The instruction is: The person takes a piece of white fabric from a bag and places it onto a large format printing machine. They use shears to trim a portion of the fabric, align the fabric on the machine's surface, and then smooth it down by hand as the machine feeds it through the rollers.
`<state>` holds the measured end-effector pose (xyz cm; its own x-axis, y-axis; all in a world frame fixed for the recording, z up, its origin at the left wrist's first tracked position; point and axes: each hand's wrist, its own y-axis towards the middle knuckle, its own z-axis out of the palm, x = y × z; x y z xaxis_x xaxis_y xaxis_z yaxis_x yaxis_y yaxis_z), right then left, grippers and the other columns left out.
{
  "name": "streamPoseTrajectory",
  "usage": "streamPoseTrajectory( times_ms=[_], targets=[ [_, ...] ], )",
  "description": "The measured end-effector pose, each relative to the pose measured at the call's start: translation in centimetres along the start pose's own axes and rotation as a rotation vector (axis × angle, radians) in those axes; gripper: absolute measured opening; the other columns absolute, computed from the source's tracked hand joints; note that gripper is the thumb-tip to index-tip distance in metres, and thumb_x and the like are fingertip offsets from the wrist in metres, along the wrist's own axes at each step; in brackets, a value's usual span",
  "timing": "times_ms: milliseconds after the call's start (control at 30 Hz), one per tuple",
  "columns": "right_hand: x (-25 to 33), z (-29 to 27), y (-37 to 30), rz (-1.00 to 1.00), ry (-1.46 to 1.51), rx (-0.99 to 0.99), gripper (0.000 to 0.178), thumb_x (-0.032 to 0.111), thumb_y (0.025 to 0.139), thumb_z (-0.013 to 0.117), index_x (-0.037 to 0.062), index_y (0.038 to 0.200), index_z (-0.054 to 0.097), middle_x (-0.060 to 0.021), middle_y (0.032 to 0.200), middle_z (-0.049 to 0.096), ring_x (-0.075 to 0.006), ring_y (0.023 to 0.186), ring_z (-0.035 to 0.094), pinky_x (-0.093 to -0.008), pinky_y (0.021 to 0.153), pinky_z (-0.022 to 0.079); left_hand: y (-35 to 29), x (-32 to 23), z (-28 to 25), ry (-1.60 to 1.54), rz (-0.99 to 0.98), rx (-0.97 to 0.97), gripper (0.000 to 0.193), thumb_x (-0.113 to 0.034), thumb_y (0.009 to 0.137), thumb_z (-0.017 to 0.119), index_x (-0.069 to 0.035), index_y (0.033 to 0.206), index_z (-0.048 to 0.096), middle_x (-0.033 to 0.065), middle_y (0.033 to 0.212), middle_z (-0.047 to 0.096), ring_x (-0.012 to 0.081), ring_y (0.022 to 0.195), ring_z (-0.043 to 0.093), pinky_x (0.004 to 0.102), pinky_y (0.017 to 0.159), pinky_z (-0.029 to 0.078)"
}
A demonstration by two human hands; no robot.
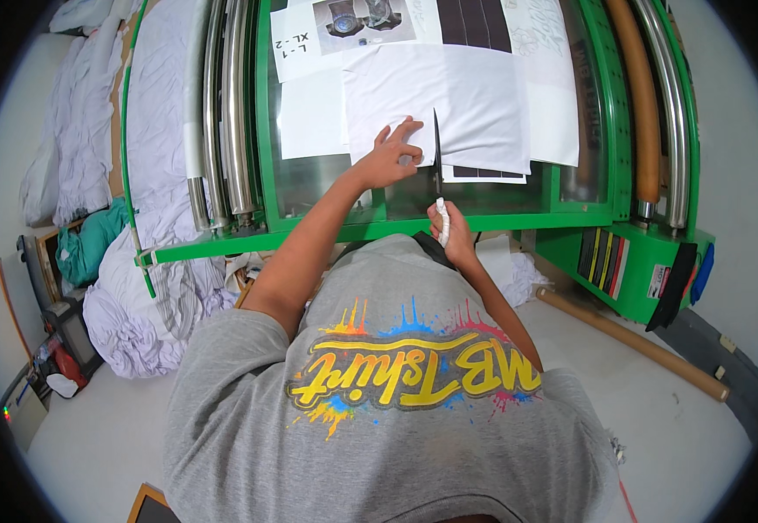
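R hand (456,237): grips scissors (437,161) (handle partly covered; second blade indistinct) | L hand (389,160): spread, white cloth (475,96) contact unclear

Worn on the head, as the left one of two side-by-side fisheyes. Placed above the floor (701,436) just in front of the table (571,216), on the wearer's side. Aimed steeply down and forward, onto the table's top; upright, not mirrored. Closest to the shirt (431,449), in front of the table, and showing it large from above. Farther from the left hand (389,163), over the table's front part, and the right hand (456,235), at its front edge. Wide enough to include fabric (148,331) left of the table and a tube (636,344) at its right front.
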<state>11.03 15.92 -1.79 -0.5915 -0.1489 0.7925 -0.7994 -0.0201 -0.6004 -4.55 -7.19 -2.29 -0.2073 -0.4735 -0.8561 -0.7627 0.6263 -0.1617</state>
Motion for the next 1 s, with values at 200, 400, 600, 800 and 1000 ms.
streamPoseTrajectory(
  times_ms=[200, 400, 600, 800, 1000],
  targets=[
    [-0.2, -0.7, -0.2, -0.01, -0.115, -0.014, 0.046, 0.051, 0.106, 0.08, 0.0071, 0.108, 0.067, 0.0053, 0.071, 0.053, -0.0065, 0.062, 0.047, -0.0297, 0.056, 0.035, 0.0, 0.3, 0.0, -0.019, 0.017, -0.016, 0.014, -0.024, 0.09, 0.071, -0.011, 0.089, 0.066, 0.0192, 0.179, 0.037, 0.0393, 0.175, 0.014, 0.0674, 0.137, 0.007],
    [2.7, -0.9, 0.8, -0.008, -0.027, 0.031, 0.047, 0.051, 0.109, 0.075, 0.0057, 0.109, 0.065, 0.0046, 0.074, 0.053, -0.0062, 0.063, 0.049, -0.0275, 0.056, 0.037, -0.3, 0.2, 0.0, -0.044, 0.029, -0.034, 0.015, -0.023, 0.088, 0.071, -0.01, 0.085, 0.063, 0.0201, 0.179, 0.037, 0.0395, 0.175, 0.014, 0.0671, 0.137, 0.007],
    [2.5, -0.6, 3.4, -0.006, -0.108, -0.014, 0.047, 0.051, 0.109, 0.075, 0.0052, 0.11, 0.064, 0.0046, 0.077, 0.053, -0.0065, 0.063, 0.049, -0.0271, 0.056, 0.038, -0.5, -0.1, -0.1, -0.12, 0.051, -0.064, 0.016, -0.023, 0.087, 0.072, -0.01, 0.084, 0.063, 0.02, 0.179, 0.037, 0.0389, 0.175, 0.013, 0.0646, 0.138, 0.005],
    [2.9, -0.9, 3.3, 0.068, -0.063, 0.007, 0.049, 0.051, 0.106, 0.079, 0.0038, 0.113, 0.067, 0.003, 0.074, 0.056, -0.0071, 0.063, 0.052, -0.0284, 0.057, 0.042, -0.7, -0.2, -0.4, -0.123, 0.021, -0.021, 0.014, -0.02, 0.084, 0.073, -0.009, 0.087, 0.066, 0.0169, 0.181, 0.034, 0.0385, 0.176, 0.01, 0.0649, 0.139, 0.003],
    [6.2, -0.4, 6.2, 0.048, -0.057, -0.028, 0.053, 0.055, 0.104, 0.081, 0.0038, 0.112, 0.068, 0.0017, 0.075, 0.059, -0.0078, 0.064, 0.056, -0.0288, 0.058, 0.045, -0.8, 0.2, -0.4, -0.145, 0.048, -0.038, 0.019, -0.026, 0.085, 0.073, -0.008, 0.091, 0.072, 0.0183, 0.179, 0.035, 0.0371, 0.176, 0.013, 0.0643, 0.138, 0.007]
  ],
)
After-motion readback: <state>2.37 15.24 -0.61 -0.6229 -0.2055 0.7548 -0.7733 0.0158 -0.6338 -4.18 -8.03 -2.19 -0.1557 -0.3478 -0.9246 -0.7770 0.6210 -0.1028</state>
